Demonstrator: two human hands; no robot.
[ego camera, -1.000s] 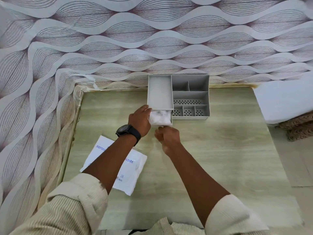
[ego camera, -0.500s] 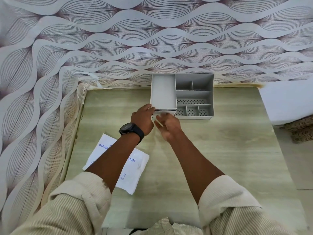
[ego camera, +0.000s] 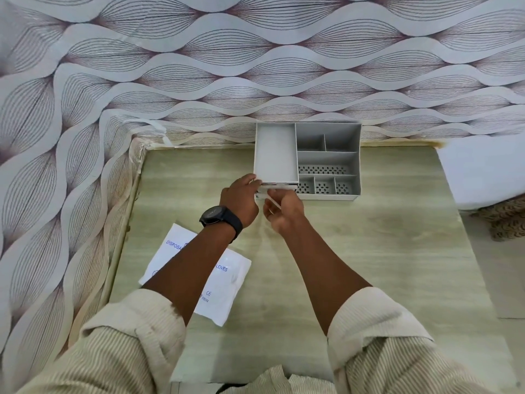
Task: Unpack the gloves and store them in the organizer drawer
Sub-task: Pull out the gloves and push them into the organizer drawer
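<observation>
The grey organizer (ego camera: pixel 328 159) stands at the back of the table against the wall. Its drawer (ego camera: pixel 284 185), low on the left side, is pushed in, with only a thin front edge showing. The gloves are hidden inside it. My left hand (ego camera: pixel 241 200), with a black watch on the wrist, holds the organizer's front left corner. Fingers of my right hand (ego camera: pixel 284 214) curl around the drawer front. The white glove packet (ego camera: pixel 227 280) lies flat on the table, partly under my left forearm.
The pale wood-grain table (ego camera: pixel 369 265) meets patterned walls at the back and on the left. A white padded surface (ego camera: pixel 483 172) and a woven item (ego camera: pixel 508 220) sit beyond the table's right edge.
The drawer, pulled out with white gloves showing, has been slid into the organizer by my right hand. My left hand has stayed at the organizer's front left corner.
</observation>
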